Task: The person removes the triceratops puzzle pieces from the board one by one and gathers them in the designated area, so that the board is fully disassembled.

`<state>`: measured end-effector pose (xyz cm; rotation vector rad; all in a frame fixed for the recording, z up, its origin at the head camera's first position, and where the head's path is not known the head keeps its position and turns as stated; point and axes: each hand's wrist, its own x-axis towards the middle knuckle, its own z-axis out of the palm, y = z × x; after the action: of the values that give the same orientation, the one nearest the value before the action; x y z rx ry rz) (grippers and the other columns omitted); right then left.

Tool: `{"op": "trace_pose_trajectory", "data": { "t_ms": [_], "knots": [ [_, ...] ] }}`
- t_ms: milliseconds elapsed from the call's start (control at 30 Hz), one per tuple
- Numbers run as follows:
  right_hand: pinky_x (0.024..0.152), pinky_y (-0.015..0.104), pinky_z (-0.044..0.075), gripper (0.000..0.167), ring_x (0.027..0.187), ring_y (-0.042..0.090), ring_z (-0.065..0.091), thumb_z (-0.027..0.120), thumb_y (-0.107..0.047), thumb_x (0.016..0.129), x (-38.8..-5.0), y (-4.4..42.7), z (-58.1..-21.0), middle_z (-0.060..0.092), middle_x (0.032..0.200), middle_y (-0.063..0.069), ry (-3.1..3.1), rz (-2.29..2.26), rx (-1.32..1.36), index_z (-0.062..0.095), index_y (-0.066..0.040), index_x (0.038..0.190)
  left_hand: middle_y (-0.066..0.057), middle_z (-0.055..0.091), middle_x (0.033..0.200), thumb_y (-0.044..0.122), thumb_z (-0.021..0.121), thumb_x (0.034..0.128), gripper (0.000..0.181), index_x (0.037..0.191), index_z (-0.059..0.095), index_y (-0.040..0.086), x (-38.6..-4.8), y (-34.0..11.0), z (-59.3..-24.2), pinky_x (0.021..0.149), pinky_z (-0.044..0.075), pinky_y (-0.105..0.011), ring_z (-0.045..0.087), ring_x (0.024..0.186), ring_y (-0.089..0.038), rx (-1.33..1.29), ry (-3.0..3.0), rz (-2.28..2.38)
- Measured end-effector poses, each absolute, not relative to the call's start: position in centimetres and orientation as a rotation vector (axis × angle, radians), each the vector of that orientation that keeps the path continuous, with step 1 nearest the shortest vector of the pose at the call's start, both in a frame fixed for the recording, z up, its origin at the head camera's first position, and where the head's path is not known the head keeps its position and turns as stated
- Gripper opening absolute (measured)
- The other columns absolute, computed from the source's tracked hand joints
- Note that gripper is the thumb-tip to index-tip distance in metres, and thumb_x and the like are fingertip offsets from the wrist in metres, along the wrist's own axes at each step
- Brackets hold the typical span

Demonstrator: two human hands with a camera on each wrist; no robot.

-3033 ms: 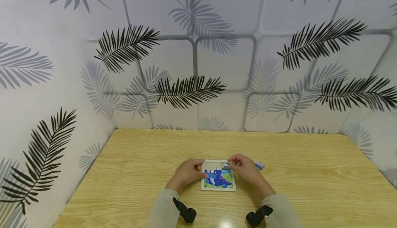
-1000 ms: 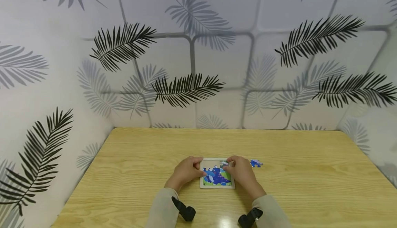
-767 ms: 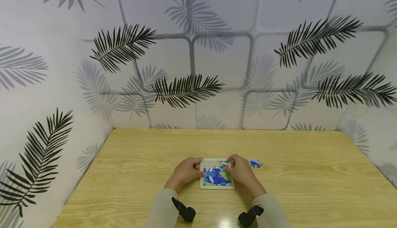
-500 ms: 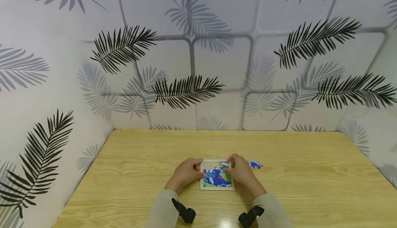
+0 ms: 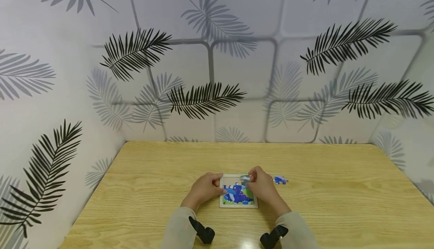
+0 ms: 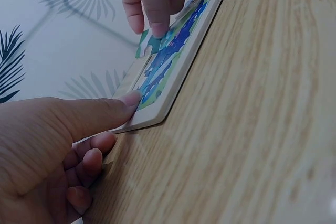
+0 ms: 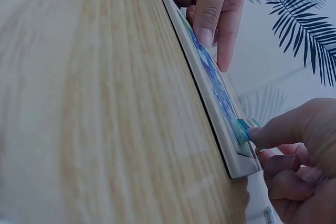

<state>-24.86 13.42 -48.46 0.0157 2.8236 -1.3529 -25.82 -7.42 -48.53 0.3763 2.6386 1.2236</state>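
Note:
A square wooden jigsaw puzzle tray lies on the table, its picture a blue dinosaur on green. My left hand grips its left side, the thumb over the rim onto the picture and the other fingers along the outer edge. At the upper right corner, my right hand pinches a green and white puzzle piece between thumb and fingers. In the left wrist view that puzzle piece is tilted up from the tray. Bare tray bottom shows along the upper left part.
Another blue puzzle piece lies on the wooden table just right of the right hand. Behind the table stands a wall with leaf patterns. A black camera is strapped on each wrist.
My right hand presses the corner piece down flat at first; now the piece is lifted and tilted in its fingers. The left hand keeps its hold on the tray.

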Motion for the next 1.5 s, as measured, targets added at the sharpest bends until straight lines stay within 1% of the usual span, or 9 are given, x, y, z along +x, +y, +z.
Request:
{"op": "trace_pose_trajectory", "data": {
  "t_ms": [233, 400, 533, 767, 933, 1100, 1167, 1300, 1500],
  "knots": [
    [0.06, 0.026, 0.041, 0.01, 0.075, 0.019, 0.049, 0.067, -0.003, 0.085, -25.1, 13.8, -48.3, 0.054, 0.082, 0.006, 2.732, -1.625, 0.167, 0.062, -0.002, 0.094, -0.001, 0.042, 0.077, 0.016, 0.079, 0.0773, 0.034, 0.106, 0.063, 0.008, -25.9, -7.4, -48.5, 0.068, 0.033, -0.032, 0.038, 0.067, -0.015, 0.379, 2.642, 1.214],
    [0.06, 0.024, 0.039, 0.009, 0.075, 0.018, 0.046, 0.067, -0.003, 0.085, -25.3, 14.2, -48.4, 0.051, 0.081, 0.005, 2.659, -1.72, 0.257, 0.063, -0.001, 0.093, -0.001, 0.042, 0.077, 0.016, 0.079, 0.0772, 0.033, 0.105, 0.063, 0.007, -25.9, -7.4, -48.5, 0.068, 0.032, -0.032, 0.038, 0.068, -0.015, 0.378, 2.64, 1.217],
    [0.059, 0.023, 0.039, 0.01, 0.075, 0.017, 0.045, 0.068, -0.004, 0.085, -25.4, 14.4, -48.4, 0.052, 0.081, 0.004, 2.62, -1.769, 0.304, 0.063, -0.001, 0.092, -0.001, 0.043, 0.077, 0.016, 0.079, 0.0773, 0.033, 0.105, 0.063, 0.007, -26.0, -7.4, -48.5, 0.066, 0.032, -0.031, 0.038, 0.068, -0.015, 0.378, 2.64, 1.215],
    [0.064, 0.025, 0.039, 0.011, 0.078, 0.017, 0.046, 0.067, -0.004, 0.085, -25.6, 15.3, -48.3, 0.053, 0.084, 0.005, 2.588, -1.787, 0.329, 0.063, 0.001, 0.095, -0.002, 0.043, 0.078, 0.016, 0.079, 0.0768, 0.033, 0.105, 0.063, 0.008, -26.1, -7.4, -48.6, 0.067, 0.033, -0.031, 0.039, 0.068, -0.015, 0.368, 2.647, 1.217],
    [0.063, 0.024, 0.041, 0.014, 0.076, 0.015, 0.048, 0.066, -0.005, 0.087, -25.5, 16.7, -48.1, 0.055, 0.085, 0.005, 2.546, -1.829, 0.367, 0.062, 0.002, 0.098, -0.002, 0.043, 0.078, 0.016, 0.079, 0.077, 0.034, 0.105, 0.063, 0.007, -26.1, -7.4, -48.6, 0.067, 0.033, -0.032, 0.039, 0.068, -0.016, 0.377, 2.646, 1.221],
    [0.06, 0.026, 0.041, 0.02, 0.072, 0.014, 0.047, 0.064, -0.012, 0.089, -25.4, 18.4, -47.8, 0.056, 0.086, 0.003, 2.491, -1.85, 0.433, 0.06, 0.001, 0.104, -0.001, 0.043, 0.078, 0.017, 0.079, 0.077, 0.04, 0.113, 0.064, 0.008, -26.0, -7.5, -48.6, 0.068, 0.034, -0.033, 0.04, 0.068, -0.015, 0.365, 2.648, 1.222],
    [0.057, 0.026, 0.04, 0.022, 0.071, 0.014, 0.046, 0.064, -0.013, 0.089, -25.4, 19.2, -47.8, 0.056, 0.086, 0.002, 2.478, -1.853, 0.449, 0.059, 0.001, 0.105, -0.001, 0.043, 0.078, 0.017, 0.079, 0.0772, 0.04, 0.113, 0.064, 0.008, -26.0, -7.5, -48.6, 0.069, 0.034, -0.033, 0.04, 0.068, -0.015, 0.361, 2.645, 1.226],
    [0.056, 0.026, 0.04, 0.025, 0.068, 0.013, 0.046, 0.063, -0.014, 0.09, -25.2, 20.9, -47.7, 0.055, 0.083, -0.001, 2.472, -1.852, 0.452, 0.058, 0.002, 0.108, -0.001, 0.043, 0.078, 0.016, 0.078, 0.0777, 0.033, 0.105, 0.063, 0.008, -25.9, -7.4, -48.5, 0.07, 0.034, -0.034, 0.04, 0.068, -0.016, 0.374, 2.633, 1.239],
    [0.054, 0.026, 0.04, 0.026, 0.066, 0.012, 0.047, 0.064, -0.015, 0.09, -24.7, 23.5, -47.6, 0.055, 0.078, -0.004, 2.471, -1.851, 0.489, 0.058, 0.003, 0.108, -0.001, 0.043, 0.078, 0.016, 0.078, 0.078, 0.033, 0.106, 0.063, 0.009, -25.8, -7.4, -48.5, 0.071, 0.034, -0.034, 0.039, 0.068, -0.016, 0.371, 2.628, 1.239]
  ]
}}
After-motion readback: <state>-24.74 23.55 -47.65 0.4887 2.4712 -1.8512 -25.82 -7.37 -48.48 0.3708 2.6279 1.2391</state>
